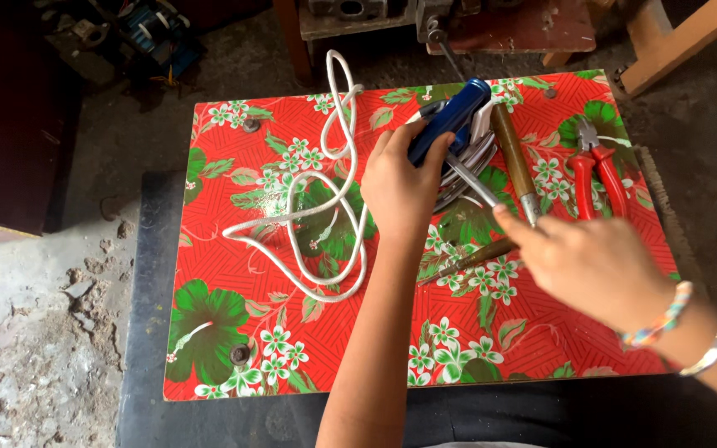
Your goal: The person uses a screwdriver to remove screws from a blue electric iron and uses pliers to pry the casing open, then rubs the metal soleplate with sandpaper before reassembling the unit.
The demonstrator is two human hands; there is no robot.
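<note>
Overhead: two hands at an electric iron on a floral board

Largest first, a board with a red floral covering lies across a dark support, and on it a white cord loops from the far edge toward the middle. Beyond the left hand an electric iron with a blue handle rests near the far edge; that hand is clenched around the handle's near end, and the handle's long axis runs from the hand up and to the right. The right hand, wearing bracelets, lies nearer the viewer and to the right, its forefinger extended toward a slim metal shaft that slants out from under the iron; whether it pinches anything cannot be told. A wooden-handled tool and red-handled pliers lie just right of the iron.
</note>
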